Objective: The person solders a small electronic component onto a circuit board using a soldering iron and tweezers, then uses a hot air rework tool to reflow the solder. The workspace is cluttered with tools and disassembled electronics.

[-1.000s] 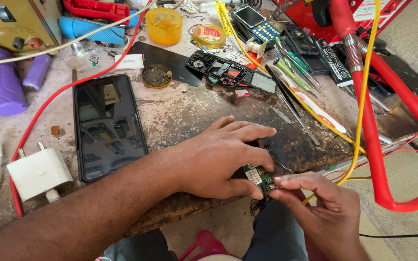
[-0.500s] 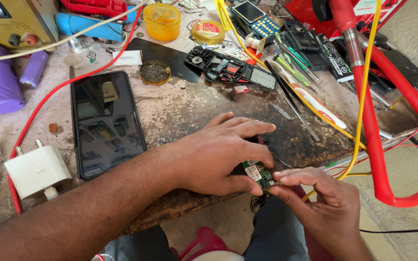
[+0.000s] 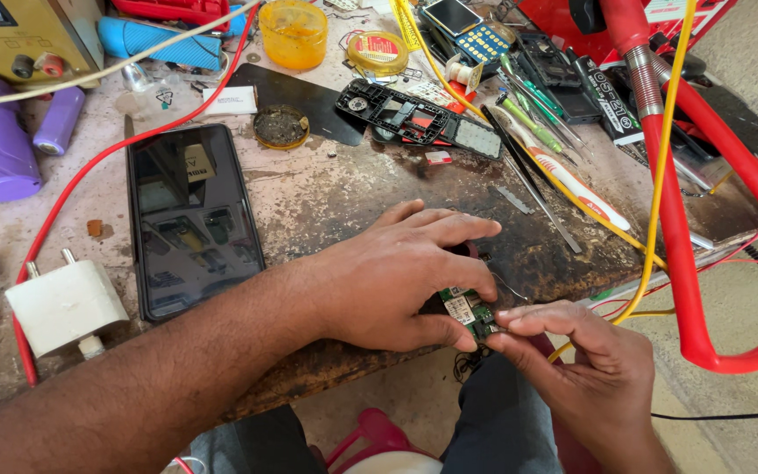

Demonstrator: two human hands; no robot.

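Small green circuit board (image 3: pixel 467 309) sits at worktop (image 3: pixel 335 202) front edge, pinched between your hands: left hand (image 3: pixel 405 276) clamps it thumb-and-fingers, right hand (image 3: pixel 572 351) nips its end. Light, stiff, fragile; grip edges, not components

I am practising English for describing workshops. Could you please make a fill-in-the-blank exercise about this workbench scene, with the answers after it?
1. Both hands hold a small green ____ at the bench's front edge, the left hand from above and the right hand from below.
2. The black smartphone lies flat with its dark screen facing ____.
3. The white plug-in charger block lies to the ____ of the smartphone.
4. The round see-through tub near the bench's far side is ____ in colour.

Missing words: circuit board; up; left; yellow
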